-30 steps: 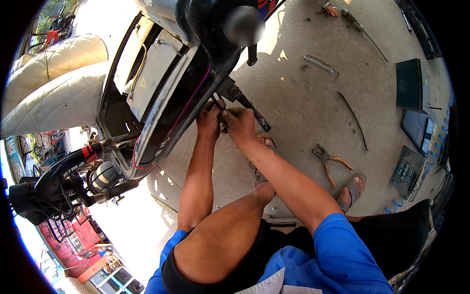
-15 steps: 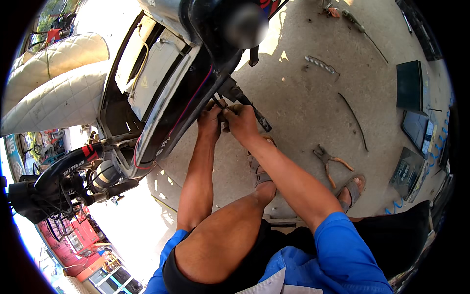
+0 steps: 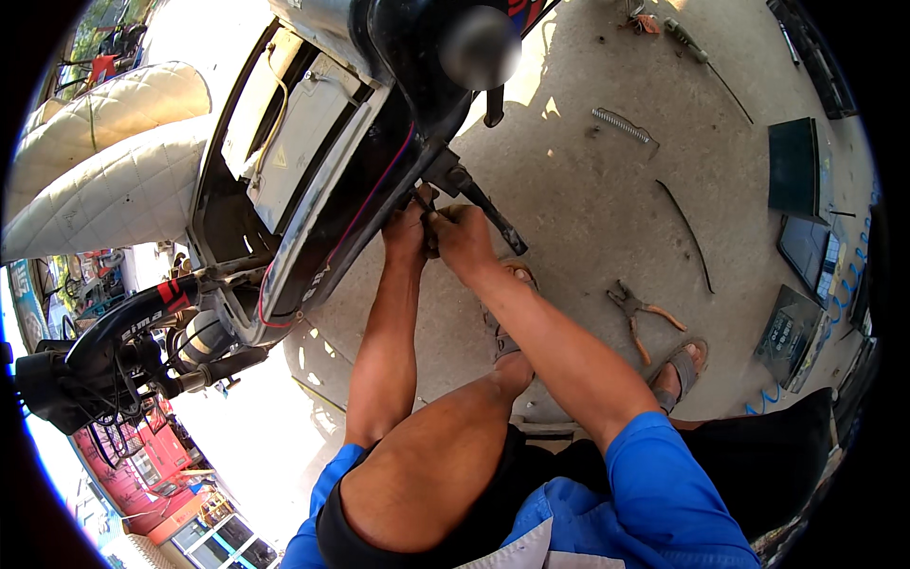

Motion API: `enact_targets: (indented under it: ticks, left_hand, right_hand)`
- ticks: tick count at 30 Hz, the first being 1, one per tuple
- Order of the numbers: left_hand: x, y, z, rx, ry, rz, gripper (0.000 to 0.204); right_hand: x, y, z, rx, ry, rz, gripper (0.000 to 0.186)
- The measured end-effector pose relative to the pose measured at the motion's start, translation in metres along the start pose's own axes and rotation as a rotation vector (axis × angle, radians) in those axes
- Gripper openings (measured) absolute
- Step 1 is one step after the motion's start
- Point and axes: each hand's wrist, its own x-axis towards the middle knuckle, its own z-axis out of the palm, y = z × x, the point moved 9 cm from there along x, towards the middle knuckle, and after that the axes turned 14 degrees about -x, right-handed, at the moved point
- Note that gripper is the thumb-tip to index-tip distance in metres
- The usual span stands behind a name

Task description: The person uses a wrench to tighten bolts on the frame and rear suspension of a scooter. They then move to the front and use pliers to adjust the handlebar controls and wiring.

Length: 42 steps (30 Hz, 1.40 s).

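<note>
Beside the lower edge of a black electric scooter (image 3: 365,204), my two hands meet close together. My left hand (image 3: 406,234) is closed, fingertips pinched just under the frame. My right hand (image 3: 462,239) has its fingers curled against the left one's fingertips. A small dark piece seems to be between them, mostly hidden by the fingers, and I cannot make out its kind. A black foot peg or stand arm (image 3: 491,216) juts from the frame just beyond my right hand. Pale battery blocks (image 3: 301,142) sit in the scooter's uncovered compartment, and a pink-red wire (image 3: 372,197) runs along its side.
Orange-handled pliers (image 3: 640,318) lie near my sandalled foot (image 3: 681,375). Farther off on the concrete are a coil spring (image 3: 621,125), a thin black rod or cable (image 3: 687,232) and a screwdriver (image 3: 686,40). Dark boxes (image 3: 794,169) and a blue coiled hose (image 3: 844,294) line the right side.
Both hands stay at the same spot under the scooter's edge. The right hand has shifted slightly downward and its grip has turned a little; the left fingers have moved slightly.
</note>
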Motion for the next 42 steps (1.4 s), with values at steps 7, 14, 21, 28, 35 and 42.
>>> enact_targets:
  ticks: [7, 14, 21, 28, 35, 42]
  left_hand:
    - [-0.006, -0.002, 0.004, -0.091, -0.045, -0.116, 0.016]
    - [-0.008, -0.004, 0.002, -0.2, -0.045, -0.043, 0.019]
    - [-0.029, -0.008, 0.015, -0.313, -0.39, -0.213, 0.027]
    - [-0.023, -0.025, 0.018, -0.552, -0.371, -0.28, 0.024]
    - [-0.025, -0.025, 0.017, -0.593, -0.341, -0.287, 0.024]
    - [-0.014, -0.021, 0.021, -0.605, -0.38, -0.246, 0.021]
  right_hand:
    - [0.001, -0.01, -0.001, 0.108, -0.009, 0.018, 0.027]
    - [-0.006, -0.009, -0.002, -0.034, -0.107, 0.089, 0.027]
    - [-0.012, -0.02, -0.013, -0.132, -0.057, 0.032, 0.031]
    - [-0.012, -0.028, -0.013, -0.291, -0.096, -0.091, 0.031]
    - [-0.013, -0.034, -0.015, -0.319, -0.066, -0.2, 0.029]
    - [-0.018, -0.049, -0.016, -0.334, -0.058, -0.261, 0.028]
